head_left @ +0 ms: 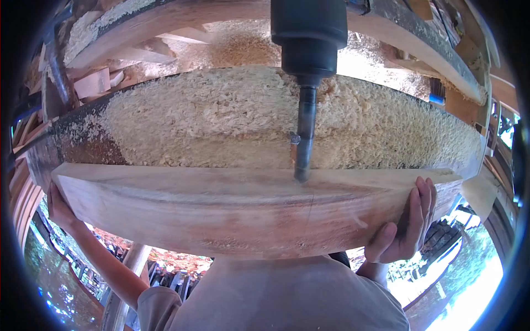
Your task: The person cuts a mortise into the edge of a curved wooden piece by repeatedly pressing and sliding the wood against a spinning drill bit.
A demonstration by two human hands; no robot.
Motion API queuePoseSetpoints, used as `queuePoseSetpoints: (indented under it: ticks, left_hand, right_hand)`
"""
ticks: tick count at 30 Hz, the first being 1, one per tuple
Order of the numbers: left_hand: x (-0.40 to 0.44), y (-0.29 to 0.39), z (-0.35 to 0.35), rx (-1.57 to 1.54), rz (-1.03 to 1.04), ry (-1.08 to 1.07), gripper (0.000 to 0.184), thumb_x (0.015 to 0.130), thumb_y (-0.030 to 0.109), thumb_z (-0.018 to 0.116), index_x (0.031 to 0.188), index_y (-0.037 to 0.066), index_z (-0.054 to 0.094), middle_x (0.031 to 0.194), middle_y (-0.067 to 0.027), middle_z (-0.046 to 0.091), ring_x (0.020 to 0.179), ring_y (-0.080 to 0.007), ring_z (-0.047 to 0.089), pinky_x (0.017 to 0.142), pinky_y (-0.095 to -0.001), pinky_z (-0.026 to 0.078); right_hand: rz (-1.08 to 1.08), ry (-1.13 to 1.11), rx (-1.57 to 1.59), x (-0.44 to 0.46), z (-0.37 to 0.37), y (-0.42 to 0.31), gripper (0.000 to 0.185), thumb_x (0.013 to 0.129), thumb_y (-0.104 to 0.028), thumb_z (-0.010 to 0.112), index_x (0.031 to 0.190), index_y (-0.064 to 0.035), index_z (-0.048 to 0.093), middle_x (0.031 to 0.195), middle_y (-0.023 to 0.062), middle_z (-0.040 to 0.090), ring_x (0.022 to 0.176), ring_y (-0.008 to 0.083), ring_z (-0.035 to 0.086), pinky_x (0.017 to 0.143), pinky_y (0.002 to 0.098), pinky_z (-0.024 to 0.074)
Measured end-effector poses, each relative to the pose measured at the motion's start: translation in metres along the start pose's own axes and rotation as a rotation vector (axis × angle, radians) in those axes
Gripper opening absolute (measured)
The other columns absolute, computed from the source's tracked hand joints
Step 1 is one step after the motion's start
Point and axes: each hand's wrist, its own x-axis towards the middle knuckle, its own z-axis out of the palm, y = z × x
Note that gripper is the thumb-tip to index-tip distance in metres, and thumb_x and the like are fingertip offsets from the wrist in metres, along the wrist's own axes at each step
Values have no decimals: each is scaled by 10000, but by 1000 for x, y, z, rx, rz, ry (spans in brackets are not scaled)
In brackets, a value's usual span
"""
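Note:
A long, thick wooden board (232, 220) lies crosswise in front of my body, its pale top edge and broad near face showing. My left hand (59, 209) grips the board's left end, with part of the fingers hidden behind it. Against the near face, towards the right end, my right hand (406, 226) presses with its thumb apart from the fingers and holds the board. A long metal bit (305, 127) hangs from a dark chuck (309, 44). The bit's tip meets the top edge right of the middle; how deep it reaches cannot be told.
Wood shavings (221, 110) thickly cover the machine table behind the board. A heavy beam (182, 30) dusted with shavings runs across the back. Wood offcuts (94, 83) are piled at the back left. A pole (130, 276) stands near my left arm.

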Motion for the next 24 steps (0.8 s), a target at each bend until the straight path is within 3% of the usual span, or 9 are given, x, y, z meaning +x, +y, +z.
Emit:
queuePoseSetpoints:
  ticks: [3,6,9,18,24]
  left_hand:
    - [-1,-13,-4,62,272,-35,402,992,279,500,1233,8,674,1233,-114,674,1093,-224,640,957,-326,510]
    - [-21,10,7,-381,-89,-24,441,997,222,400,1288,-34,611,1316,-156,610,1171,-269,601,1010,-372,503]
    - [-48,33,19,-417,-161,103,482,991,175,310,1324,-65,562,1344,-197,571,1229,-299,563,1079,-393,455]
    - [-41,27,18,-655,-221,141,450,987,176,337,1257,-78,593,1315,-209,585,1200,-315,584,1076,-428,469]
    - [-31,19,17,-628,-212,127,457,997,206,339,1228,-85,604,1273,-211,611,1177,-307,601,1062,-432,474]
  right_hand:
    - [-7,32,0,-1,2,0,579,881,-349,462,1145,146,608,1158,342,635,1123,539,587,973,624,454]
    - [-9,57,-12,-3,4,-1,577,890,-355,449,1127,146,611,1151,356,632,1117,539,594,973,621,463]
    - [-26,79,-31,-4,5,-1,568,899,-355,435,1105,143,612,1141,367,629,1112,536,599,971,614,473]
    - [-105,118,-96,-15,5,1,507,951,-307,350,1076,120,594,1093,339,646,1058,488,634,920,566,527]
    - [-128,107,-135,-15,4,1,499,976,-301,317,1078,109,583,1073,321,655,1034,466,646,902,542,544]
